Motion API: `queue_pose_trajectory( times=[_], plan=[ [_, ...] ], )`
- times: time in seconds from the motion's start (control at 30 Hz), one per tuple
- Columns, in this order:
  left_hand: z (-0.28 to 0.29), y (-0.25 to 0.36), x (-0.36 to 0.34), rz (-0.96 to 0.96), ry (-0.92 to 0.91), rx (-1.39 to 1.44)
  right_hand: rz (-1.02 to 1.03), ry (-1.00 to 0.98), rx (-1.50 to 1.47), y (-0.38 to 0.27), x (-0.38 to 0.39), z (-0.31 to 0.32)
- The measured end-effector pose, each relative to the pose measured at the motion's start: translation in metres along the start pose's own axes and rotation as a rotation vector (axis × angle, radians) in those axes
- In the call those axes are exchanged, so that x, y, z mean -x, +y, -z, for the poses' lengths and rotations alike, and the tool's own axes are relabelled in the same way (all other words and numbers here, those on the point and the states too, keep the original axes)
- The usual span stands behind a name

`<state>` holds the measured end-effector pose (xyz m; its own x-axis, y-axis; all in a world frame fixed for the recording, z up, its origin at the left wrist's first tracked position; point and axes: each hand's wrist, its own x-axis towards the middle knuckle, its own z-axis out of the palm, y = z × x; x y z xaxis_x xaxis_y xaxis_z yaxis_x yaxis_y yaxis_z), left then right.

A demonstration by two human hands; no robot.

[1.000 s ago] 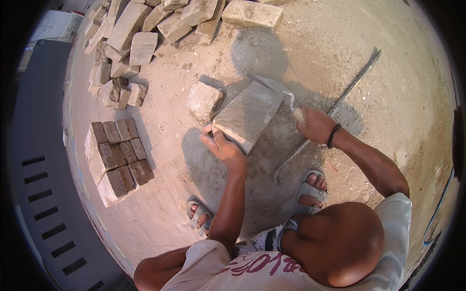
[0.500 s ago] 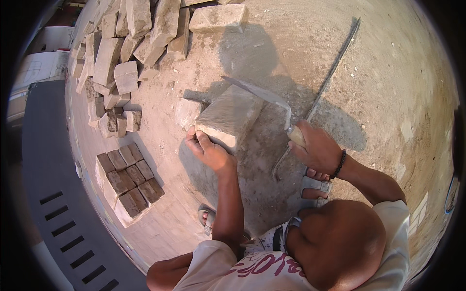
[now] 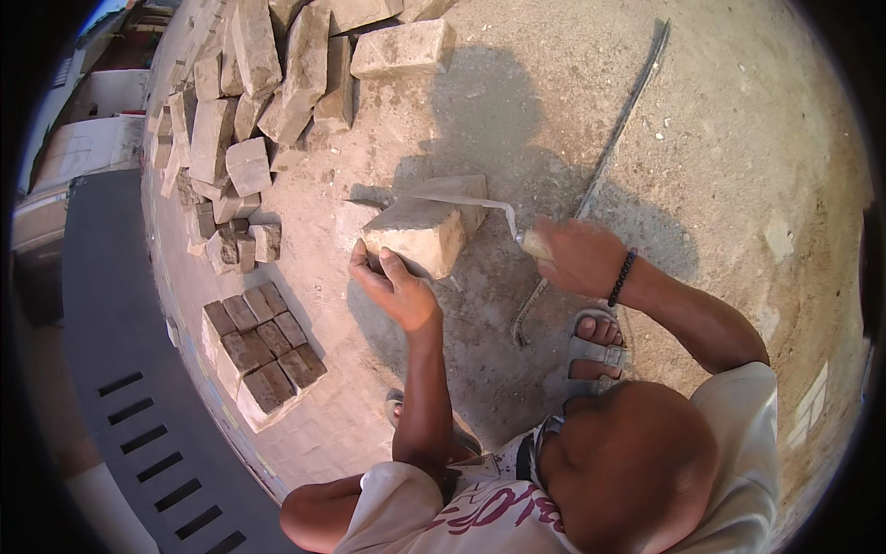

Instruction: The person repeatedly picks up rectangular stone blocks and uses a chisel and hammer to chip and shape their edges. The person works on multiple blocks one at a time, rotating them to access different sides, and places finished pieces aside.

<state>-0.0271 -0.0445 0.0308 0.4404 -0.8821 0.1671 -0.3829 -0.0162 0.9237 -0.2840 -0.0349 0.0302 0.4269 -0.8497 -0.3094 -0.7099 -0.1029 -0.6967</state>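
My left hand [image 3: 403, 294] grips the near left corner of a dusty tan brick [image 3: 420, 238], thumb and fingers along its lower edge. The brick appears tilted, with its front end facing me. In my right hand [image 3: 581, 258] is a trowel, closed around its pale wooden handle [image 3: 533, 244]. The thin metal trowel blade [image 3: 452, 198] lies across the brick's top, pointing left; whether it touches cannot be told. A smaller light piece of brick [image 3: 353, 218] lies behind the left side of the brick, partly hidden.
A loose heap of bricks [image 3: 212, 129] rises at the far left. Several bricks stand in a tidy block [image 3: 263, 346] at near left. A long thin dark strip [image 3: 614, 152] lies on the ground to the right. One sandalled foot [image 3: 598, 343] is close to my right hand.
The trowel and my right hand have moved slightly left and nearer. The brick has tipped, showing more of its front end; my left hand stays at its corner. The whole view has shifted slightly.
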Motion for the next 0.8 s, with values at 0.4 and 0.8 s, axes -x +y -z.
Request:
queue_pose_trajectory(
  times=[0.4,0.8],
  plan=[
    [0.008,0.053,-0.078,-0.756,-0.689,-0.892,-0.035,0.277,-0.488,0.019,-0.003,-0.022],
    [-0.005,0.049,-0.073,-0.552,-0.44,-0.741,-0.074,0.205,-0.532,0.005,-0.032,-0.011]
  ],
)
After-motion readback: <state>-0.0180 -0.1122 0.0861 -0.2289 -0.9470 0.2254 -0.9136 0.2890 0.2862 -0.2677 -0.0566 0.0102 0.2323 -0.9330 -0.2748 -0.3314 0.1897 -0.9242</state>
